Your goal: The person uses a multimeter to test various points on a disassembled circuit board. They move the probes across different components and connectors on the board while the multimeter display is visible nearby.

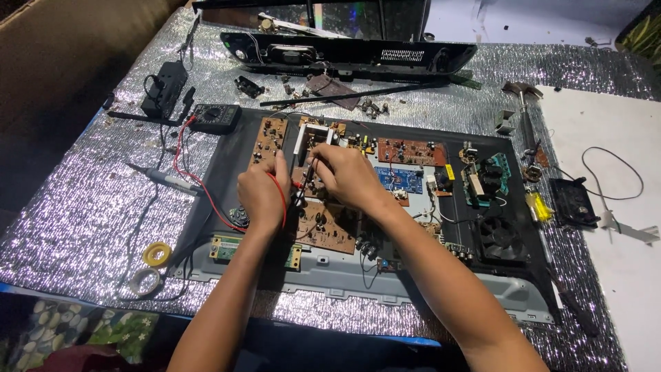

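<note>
The left hand [263, 193] is curled shut around a red probe [297, 186], whose red lead [200, 186] loops over the wrist and runs left and far to a dark meter [215, 117]. The right hand [348, 176] is pinched around a thin black probe [308, 173]; the fingers hide most of it, and both tips meet on a brown board [323, 224] in a spot too small and shadowed to make out. Whether the tips touch the same part cannot be told.

The boards lie inside a dark, flat chassis [358, 275] with a grey metal edge near the person. Right of the hands sit a small blue board [399, 180], a reddish one [410, 150] and a square black fan [501, 238]. The forearms cover the middle of the chassis.

The desk [82, 207] is wrapped in crinkled silver foil sheet. On its near left lie two tape rolls, one yellow [157, 254], one whitish [146, 281]. A grey pen-shaped tool [165, 179] lies left of the chassis. At the far edge is a long black housing [344, 55], its upper part cut off by the frame. On the right, a white sheet [613, 138] carries a looped thin cable [613, 172].
</note>
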